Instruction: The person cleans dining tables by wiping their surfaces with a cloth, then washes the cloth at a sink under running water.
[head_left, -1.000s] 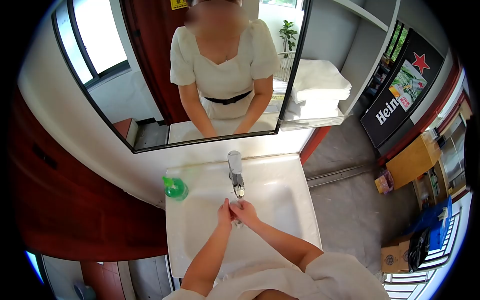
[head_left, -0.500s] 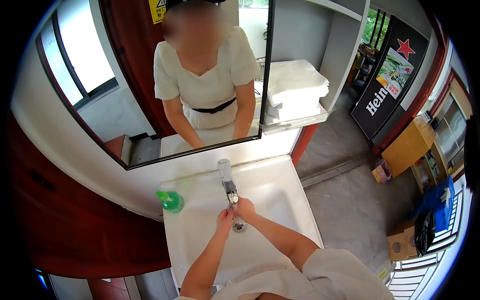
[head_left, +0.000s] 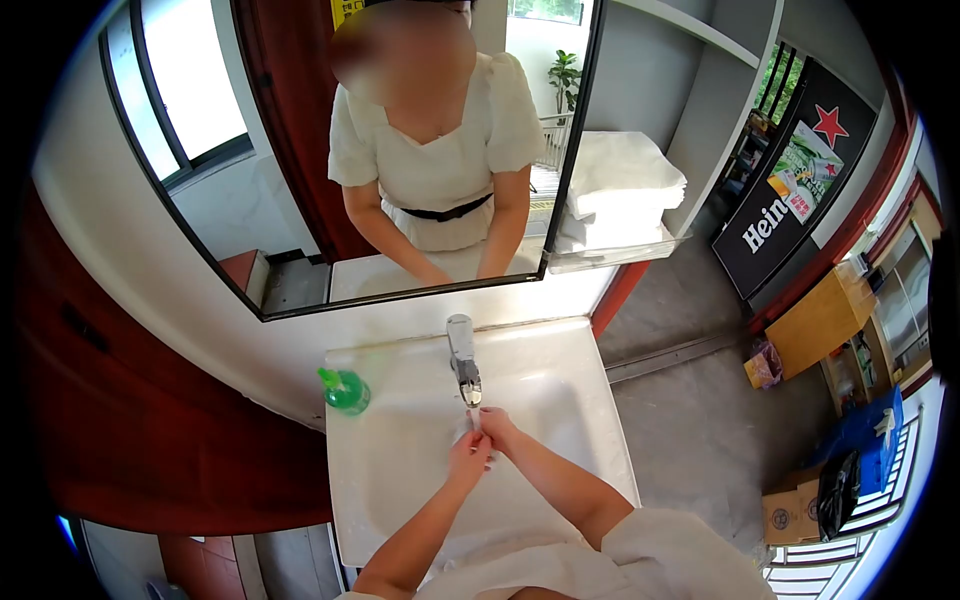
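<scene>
Both bare hands meet under the chrome faucet (head_left: 465, 362), over the white sink (head_left: 375, 470). A thin, pale stream of water seems to fall from its spout onto them. My left hand (head_left: 468, 458) is curled, its bent fingertips turned toward the right. Just above it and touching it, my right hand (head_left: 497, 428) has its fingers stretched toward the stream, partly hidden by the water and the spout. No object shows in either hand. A green pump bottle (head_left: 346, 392) stands on the sink's left rim.
A black-framed mirror (head_left: 400, 298) hangs above the sink, reflecting a person in white. Folded white towels (head_left: 625, 175) lie on a shelf to its right. Beyond are a black fridge (head_left: 790, 180), cardboard boxes (head_left: 790, 515) and a blue bin (head_left: 875, 440). Dark red furniture (head_left: 190, 430) borders the left.
My left hand has dropped a little and turned, its curled fingertips now showing. The right hand stays close under the spout. The head view has shifted slightly.
</scene>
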